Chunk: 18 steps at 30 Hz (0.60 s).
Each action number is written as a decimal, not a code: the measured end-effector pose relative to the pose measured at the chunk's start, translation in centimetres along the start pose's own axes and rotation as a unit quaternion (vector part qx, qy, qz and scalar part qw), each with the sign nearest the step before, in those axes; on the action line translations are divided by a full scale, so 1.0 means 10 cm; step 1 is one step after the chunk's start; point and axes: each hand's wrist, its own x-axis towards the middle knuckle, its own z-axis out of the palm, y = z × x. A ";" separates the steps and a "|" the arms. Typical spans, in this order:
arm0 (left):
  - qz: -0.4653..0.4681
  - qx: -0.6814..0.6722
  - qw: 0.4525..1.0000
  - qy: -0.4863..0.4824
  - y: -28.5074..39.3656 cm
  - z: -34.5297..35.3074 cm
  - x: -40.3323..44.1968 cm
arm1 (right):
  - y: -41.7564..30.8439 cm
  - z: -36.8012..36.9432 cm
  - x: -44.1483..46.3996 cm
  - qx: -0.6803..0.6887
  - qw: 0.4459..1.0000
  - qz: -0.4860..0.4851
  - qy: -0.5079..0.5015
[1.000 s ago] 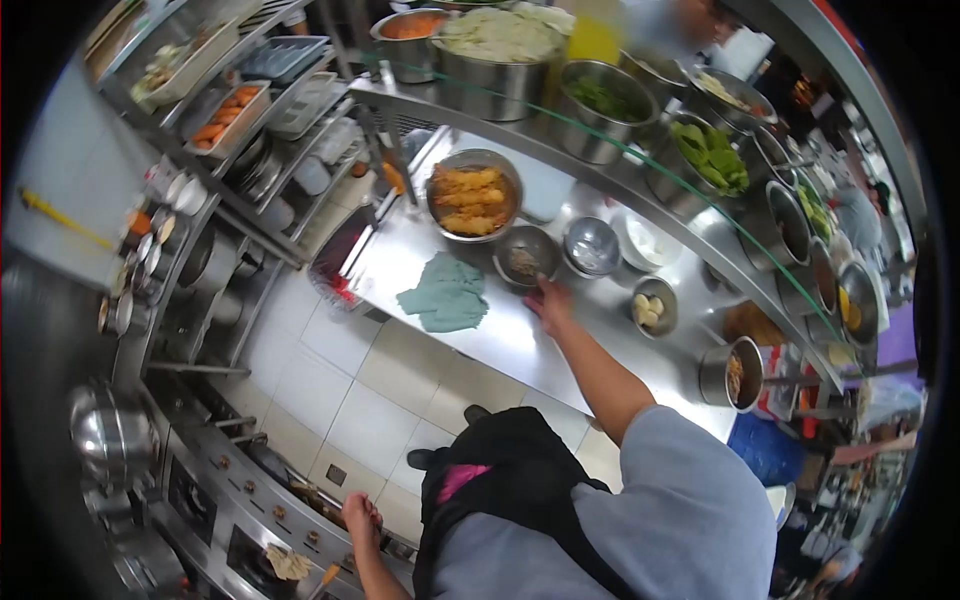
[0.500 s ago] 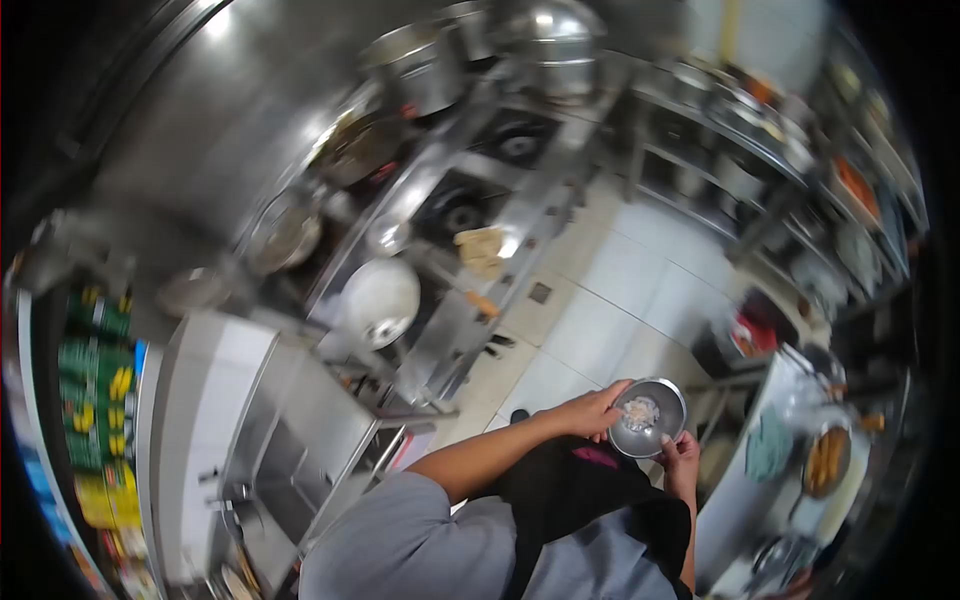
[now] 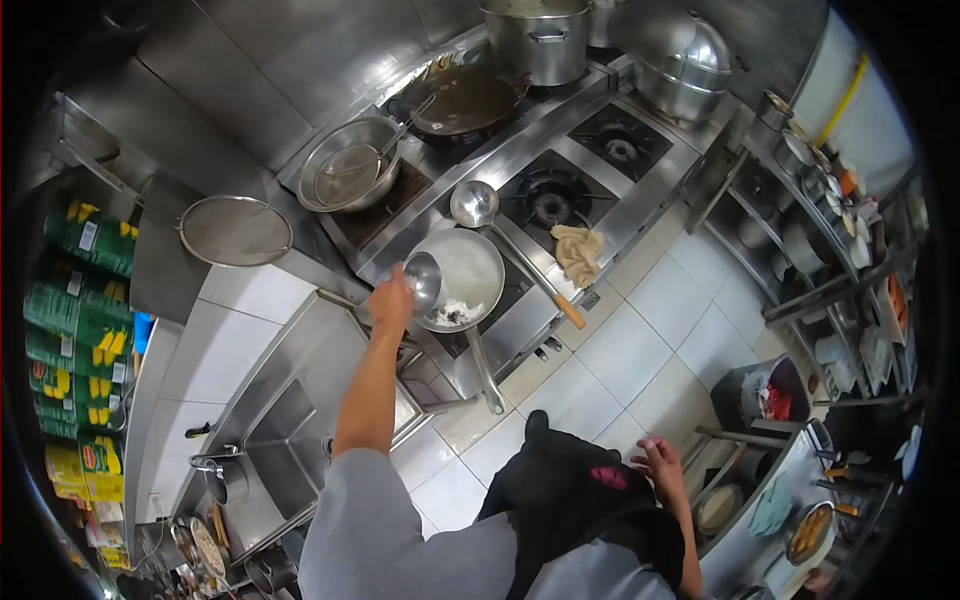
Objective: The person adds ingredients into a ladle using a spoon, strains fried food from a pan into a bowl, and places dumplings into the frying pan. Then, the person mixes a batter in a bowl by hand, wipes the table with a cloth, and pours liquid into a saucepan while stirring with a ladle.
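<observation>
My left hand [image 3: 391, 302] grips a small metal bowl [image 3: 428, 279] by its rim, tilted over a frying pan [image 3: 474, 257] on the stove. White grains with dark bits [image 3: 455, 314] lie in the pan near its handle side. The bowl's inside shows only in part. A long ladle [image 3: 475, 203] with a wooden handle rests just beyond the pan. My right hand [image 3: 660, 467] hangs at my right side by the black apron, holding nothing, with its fingers loosely bent and apart.
A folded cloth [image 3: 577, 254] lies beside the burner [image 3: 552, 200]. Farther back stand a wok of dark liquid [image 3: 465, 100], a basin with a strainer [image 3: 350, 170] and a tall pot [image 3: 540, 45]. A sink [image 3: 285, 430] is at left, a waste bin [image 3: 745, 395] at right.
The bowl has moved from in front of my body, where both hands held it, leftward and forward over the pan. It is now tilted; my right hand has let go.
</observation>
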 end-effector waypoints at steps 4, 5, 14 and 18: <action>0.032 0.030 0.999 -0.010 0.01 0.51 0.52 | 0.55 -0.31 -0.01 -0.062 0.994 0.035 0.077; 0.036 0.029 0.999 -0.013 0.02 0.62 0.56 | 0.74 -0.45 -0.03 -0.061 0.994 0.038 0.081; 0.142 0.029 0.989 -0.029 0.21 0.55 0.66 | 1.71 -1.12 -1.19 -0.044 0.941 0.180 0.284; 0.254 0.102 0.962 0.015 0.13 0.33 0.76 | 2.13 -1.07 -1.62 0.084 0.902 0.249 0.344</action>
